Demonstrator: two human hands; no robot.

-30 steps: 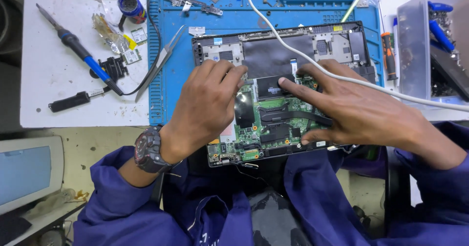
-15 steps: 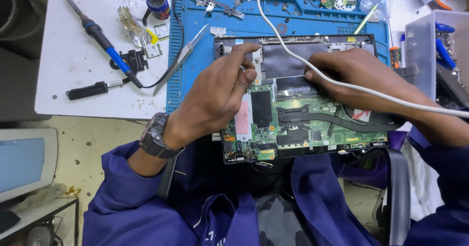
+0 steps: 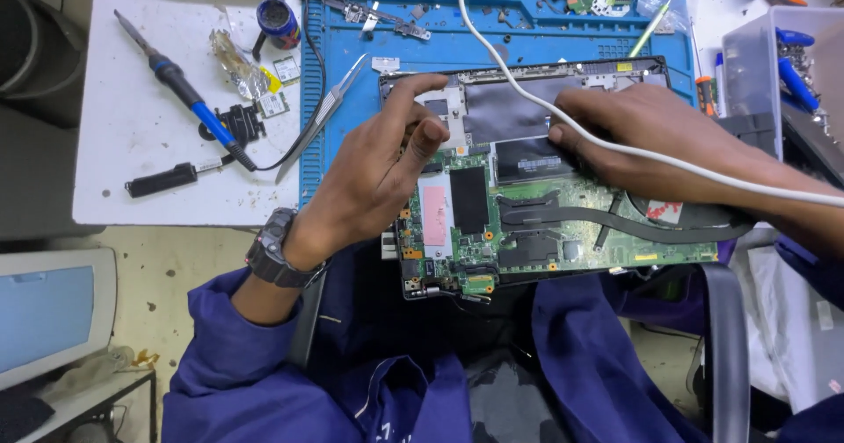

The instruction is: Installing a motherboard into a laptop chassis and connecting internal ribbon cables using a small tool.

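An opened black laptop base [image 3: 527, 83] lies on the blue work mat, its near end over my lap. Its green motherboard [image 3: 563, 232], with black heat pipes and a pink pad, is exposed. My left hand [image 3: 378, 175], with a dark wristwatch, rests on the board's left part. Its index finger reaches to the far left corner of the chassis and the other fingers are bent onto the board. My right hand [image 3: 655, 135] lies flat on the far right part, fingertips at a black rectangular module [image 3: 527, 157]. A white cable [image 3: 501, 65] crosses over my right hand.
A blue-handled soldering iron [image 3: 185, 91], tweezers [image 3: 330, 109], a small round tin [image 3: 279, 18] and small parts lie on the white table at left. A clear plastic bin [image 3: 756, 65] with tools stands at right. A monitor [image 3: 48, 315] sits low at left.
Both hands have slid from the middle of the board toward its far edge, uncovering most of the green motherboard. The view has moved closer to the laptop.
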